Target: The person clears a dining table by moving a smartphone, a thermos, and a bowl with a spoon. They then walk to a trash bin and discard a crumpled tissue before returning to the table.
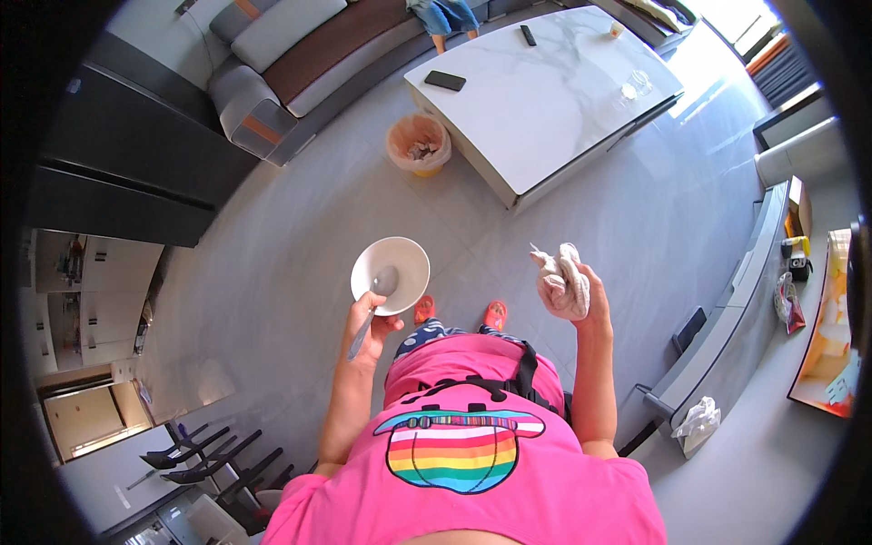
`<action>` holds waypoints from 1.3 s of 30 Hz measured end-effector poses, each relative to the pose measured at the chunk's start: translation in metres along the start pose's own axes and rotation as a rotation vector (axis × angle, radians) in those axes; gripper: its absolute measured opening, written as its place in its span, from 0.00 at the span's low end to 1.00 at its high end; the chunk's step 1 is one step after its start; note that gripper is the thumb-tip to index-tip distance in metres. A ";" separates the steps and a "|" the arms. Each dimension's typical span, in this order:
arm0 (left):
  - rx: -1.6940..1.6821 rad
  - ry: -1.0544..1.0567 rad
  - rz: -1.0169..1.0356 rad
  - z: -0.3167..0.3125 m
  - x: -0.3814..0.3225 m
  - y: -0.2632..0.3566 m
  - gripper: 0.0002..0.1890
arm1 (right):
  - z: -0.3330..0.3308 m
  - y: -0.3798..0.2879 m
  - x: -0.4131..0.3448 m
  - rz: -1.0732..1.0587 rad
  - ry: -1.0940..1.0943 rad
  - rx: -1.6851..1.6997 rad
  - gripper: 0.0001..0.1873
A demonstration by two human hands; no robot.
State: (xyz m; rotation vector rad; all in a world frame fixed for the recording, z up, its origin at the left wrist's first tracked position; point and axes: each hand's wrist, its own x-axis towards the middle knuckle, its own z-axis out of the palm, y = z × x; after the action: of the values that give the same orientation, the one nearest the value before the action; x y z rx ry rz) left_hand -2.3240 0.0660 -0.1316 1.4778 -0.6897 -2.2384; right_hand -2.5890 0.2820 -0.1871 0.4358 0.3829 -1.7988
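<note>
My left hand point(370, 330) grips a white bowl point(403, 267) by its near rim, the thumb pinning a metal spoon point(385, 281) against it. The spoon's bowl rests inside the white bowl, and its handle sticks out over my wrist. No food shows inside. In my right hand point(594, 300) is a bunched, pale cloth point(564, 283), held up off to the right. Both hands are apart, in the air above the tiled floor in front of my body.
Ahead stands a marble-patterned coffee table point(545, 102) bearing a black phone point(445, 80), a remote point(528, 35) and a glass jar point(639, 83). A lined trash bin point(418, 144) is beside it. A person point(446, 19) is at the sofa point(340, 51). A TV cabinet point(736, 293) lies right.
</note>
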 end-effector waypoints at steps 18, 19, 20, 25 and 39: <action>-0.043 0.075 0.059 -0.043 -0.018 0.003 0.12 | -0.012 0.031 0.031 0.075 0.020 -0.113 0.18; -0.042 0.071 0.059 -0.047 -0.016 0.008 0.12 | 0.001 0.041 0.033 0.060 0.050 -0.147 0.18; -0.041 0.062 0.056 -0.050 -0.015 0.015 0.11 | 0.016 0.051 0.033 0.041 0.116 -0.172 0.17; -0.019 0.052 0.053 -0.059 -0.014 0.029 0.11 | 0.012 0.069 0.049 0.179 0.036 -0.134 0.18; -0.129 0.058 0.080 -0.117 -0.015 0.044 0.14 | 0.047 0.138 0.091 0.316 0.103 -0.133 0.19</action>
State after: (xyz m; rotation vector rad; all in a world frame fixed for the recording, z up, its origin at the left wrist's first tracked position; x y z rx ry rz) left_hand -2.2084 0.0155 -0.1334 1.4219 -0.5644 -2.1291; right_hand -2.4824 0.1473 -0.1945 0.4685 0.4743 -1.4396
